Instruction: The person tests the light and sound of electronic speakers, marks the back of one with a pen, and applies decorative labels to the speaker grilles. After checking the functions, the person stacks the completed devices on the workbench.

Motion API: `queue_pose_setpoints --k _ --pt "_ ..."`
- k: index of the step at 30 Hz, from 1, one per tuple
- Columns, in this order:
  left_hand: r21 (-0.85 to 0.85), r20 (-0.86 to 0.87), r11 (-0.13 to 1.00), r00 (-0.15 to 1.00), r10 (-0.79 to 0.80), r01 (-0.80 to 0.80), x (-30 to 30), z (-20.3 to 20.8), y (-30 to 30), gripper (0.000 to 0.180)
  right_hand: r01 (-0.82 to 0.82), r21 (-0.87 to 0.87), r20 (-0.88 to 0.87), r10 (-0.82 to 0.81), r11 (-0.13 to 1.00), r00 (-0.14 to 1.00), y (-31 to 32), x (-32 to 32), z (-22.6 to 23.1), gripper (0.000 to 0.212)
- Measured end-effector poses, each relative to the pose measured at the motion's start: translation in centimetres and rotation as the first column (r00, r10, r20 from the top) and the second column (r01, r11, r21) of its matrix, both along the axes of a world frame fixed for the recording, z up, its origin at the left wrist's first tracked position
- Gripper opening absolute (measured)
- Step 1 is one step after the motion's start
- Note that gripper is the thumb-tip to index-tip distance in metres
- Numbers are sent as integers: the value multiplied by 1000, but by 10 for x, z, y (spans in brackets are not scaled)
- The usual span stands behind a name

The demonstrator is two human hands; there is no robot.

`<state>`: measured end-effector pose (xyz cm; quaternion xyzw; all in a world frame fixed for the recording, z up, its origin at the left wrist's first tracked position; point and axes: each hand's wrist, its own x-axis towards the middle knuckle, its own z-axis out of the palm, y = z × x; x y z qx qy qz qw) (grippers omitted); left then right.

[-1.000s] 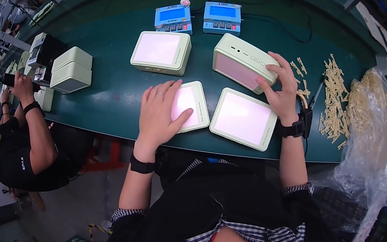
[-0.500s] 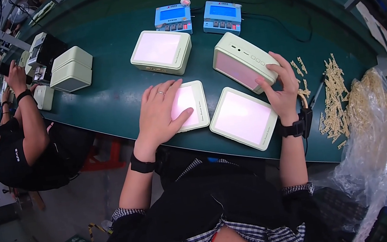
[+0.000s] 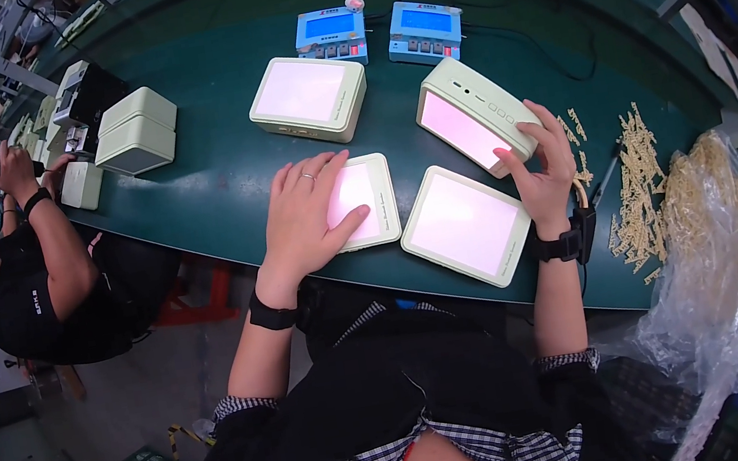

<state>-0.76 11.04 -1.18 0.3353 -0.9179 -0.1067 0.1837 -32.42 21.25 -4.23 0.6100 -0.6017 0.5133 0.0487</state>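
Note:
My right hand (image 3: pixel 549 167) grips the right end of a cream boxy speaker (image 3: pixel 476 100), thumb on the front panel and fingers over the button side. This speaker is tilted, showing a row of ports and buttons on top and a pink-lit panel (image 3: pixel 461 129). My left hand (image 3: pixel 305 216) lies flat with fingers spread across the left part of a second cream speaker (image 3: pixel 386 199), whose lit panel faces up. Between my hands, nearer to me, rests a third speaker (image 3: pixel 463 224) with its glowing panel up. Farther back sits another lit one (image 3: pixel 307 97).
Two blue meters (image 3: pixel 328 34) (image 3: pixel 423 30) with screens stand at the back. On the right are loose beige pieces (image 3: pixel 636 181) beside a clear plastic bag (image 3: pixel 712 227). More cream boxes (image 3: pixel 139 131) stand left, near a co-worker (image 3: pixel 32 271). Black cables cross the back of the table.
The speaker in my right hand has shifted slightly right, and its panel glows brighter. My left hand stays put. The co-worker's raised hand has moved down and left.

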Motion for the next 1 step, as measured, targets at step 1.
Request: queue_pose_setpoints --k 1 --pt "6 2 1000 1000 -1 1 0 1 0 63 1 -11 -6 -1 1000 1000 0 -1 -1 41"
